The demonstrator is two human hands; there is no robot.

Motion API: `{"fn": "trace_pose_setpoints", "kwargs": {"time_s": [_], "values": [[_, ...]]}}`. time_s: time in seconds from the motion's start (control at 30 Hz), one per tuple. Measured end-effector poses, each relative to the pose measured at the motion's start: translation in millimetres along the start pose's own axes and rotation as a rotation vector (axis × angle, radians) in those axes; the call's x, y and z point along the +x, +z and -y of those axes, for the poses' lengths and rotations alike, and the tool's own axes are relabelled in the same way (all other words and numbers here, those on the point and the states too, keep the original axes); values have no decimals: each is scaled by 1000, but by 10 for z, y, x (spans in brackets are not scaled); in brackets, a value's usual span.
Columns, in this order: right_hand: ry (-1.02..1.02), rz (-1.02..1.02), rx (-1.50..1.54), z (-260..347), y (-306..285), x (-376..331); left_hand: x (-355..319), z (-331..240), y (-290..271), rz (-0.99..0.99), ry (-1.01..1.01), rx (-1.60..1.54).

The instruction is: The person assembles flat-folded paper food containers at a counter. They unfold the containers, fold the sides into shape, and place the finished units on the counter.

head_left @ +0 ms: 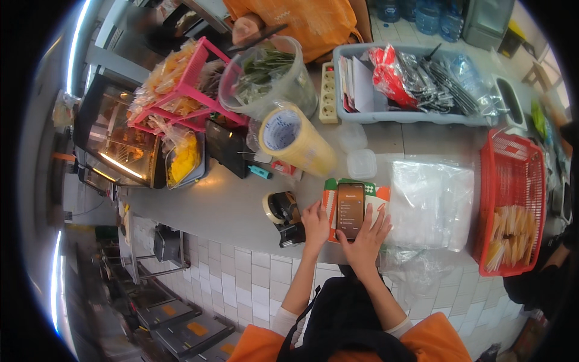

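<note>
A smartphone (350, 211) with a lit brown screen lies on a flat printed box or packet in orange, green and white (380, 192). My left hand (315, 226) rests at the packet's left edge, its fingers stretched out. To the phone's right, my right hand (367, 238) lies with fingers spread on the packet, and its thumb reaches the phone's lower edge. Neither hand grips anything. Left of my left hand stands a black tape dispenser (283, 217) with a roll of tape. A stack of clear plastic bags (429, 205) lies to the right.
Right of the bags is a red basket (512, 157) with small packets. Behind stand a large yellowish roll (307, 148), a clear tub of leaves (271, 78) and a grey-blue tray (416, 117) of utensils. Across the counter is another person in orange (319, 24), holding a dark, long object (259, 37).
</note>
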State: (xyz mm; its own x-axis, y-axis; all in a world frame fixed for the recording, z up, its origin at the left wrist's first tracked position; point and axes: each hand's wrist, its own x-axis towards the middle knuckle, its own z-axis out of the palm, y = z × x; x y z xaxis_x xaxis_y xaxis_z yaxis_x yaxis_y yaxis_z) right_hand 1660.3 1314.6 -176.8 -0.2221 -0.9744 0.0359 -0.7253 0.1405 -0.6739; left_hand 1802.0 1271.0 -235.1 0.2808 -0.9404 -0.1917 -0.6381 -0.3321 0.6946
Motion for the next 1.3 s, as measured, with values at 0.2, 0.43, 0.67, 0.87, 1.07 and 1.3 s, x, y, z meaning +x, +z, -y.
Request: {"fn": "trace_pose_setpoints", "kwargs": {"time_s": [0.2, 0.43, 0.67, 0.87, 1.07, 1.3], "values": [[34, 77, 39, 51, 288, -85, 336, 154, 53, 191, -177, -234], [38, 89, 29, -100, 181, -25, 352, -115, 17, 355, -338, -285], [-95, 247, 292, -163, -358, 172, -91, -146, -185, 514, -190, -686], [117, 693, 921, -106, -842, 246, -633, -475, -1220, 161, 156, -339], [153, 488, 631, -101, -554, 231, -1326, -102, -2815, -196, 99, -646], [145, 327, 29, -243, 56, -50, -1581, 830, -3142, -567, 12, -1176]]}}
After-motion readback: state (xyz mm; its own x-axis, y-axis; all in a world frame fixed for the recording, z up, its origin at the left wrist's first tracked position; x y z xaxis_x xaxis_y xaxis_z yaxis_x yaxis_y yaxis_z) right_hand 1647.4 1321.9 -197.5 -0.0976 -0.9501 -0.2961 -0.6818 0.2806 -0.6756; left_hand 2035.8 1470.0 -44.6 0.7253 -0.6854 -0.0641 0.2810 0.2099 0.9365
